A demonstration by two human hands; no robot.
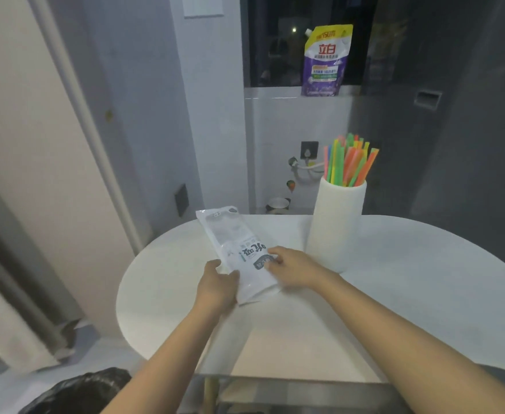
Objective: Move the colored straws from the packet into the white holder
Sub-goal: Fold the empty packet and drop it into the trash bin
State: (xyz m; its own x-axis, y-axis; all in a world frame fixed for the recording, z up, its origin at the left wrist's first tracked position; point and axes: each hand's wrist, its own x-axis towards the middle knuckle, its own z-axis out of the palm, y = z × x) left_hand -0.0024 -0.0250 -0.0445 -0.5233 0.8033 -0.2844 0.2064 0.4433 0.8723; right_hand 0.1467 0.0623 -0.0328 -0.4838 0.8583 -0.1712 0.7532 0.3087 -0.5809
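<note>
White packet, two hands

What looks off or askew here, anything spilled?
Nothing spilled. The packet is held by both hands, left hand and right hand, with its far end jutting past the table edge. Straws stand fanned in the white holder.

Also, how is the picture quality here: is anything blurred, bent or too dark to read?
Head view: the left side, door frame included, is smeared by motion blur and bowed by the wide lens; the light is dim and bluish; the window is black; the straws and the packet print stay fairly sharp.
</note>
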